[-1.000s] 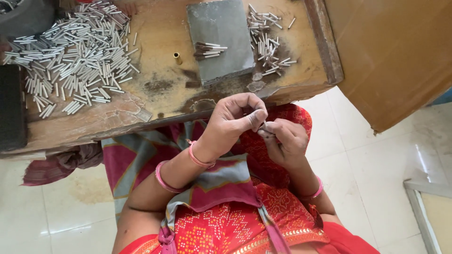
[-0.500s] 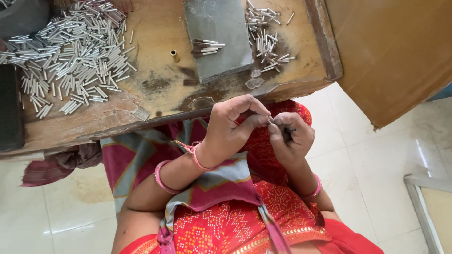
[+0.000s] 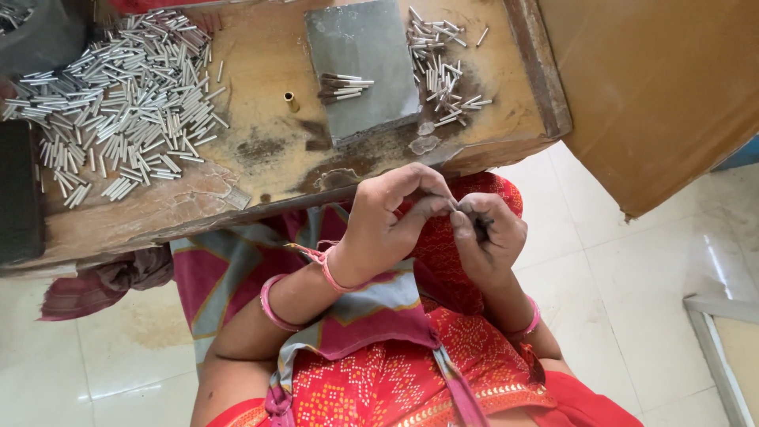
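Observation:
Both my hands are held together over my lap, just below the edge of a low wooden bench. My left hand pinches with thumb and forefinger at a small dark piece that my right hand grips in its curled fingers. What exactly the piece is stays hidden by the fingers. On the bench lie a big heap of small silver metal tubes at the left, a smaller heap of silver tubes at the right, and a few tubes on a grey metal slab.
A small brass tube stands on the bench near the slab. A dark block sits at the bench's left edge. A brown board leans at the right. White floor tiles surround me; a cloth hangs under the bench.
My hands have drifted slightly lower and closer to each other; the left thumb and forefinger now pinch at the piece in the right hand.

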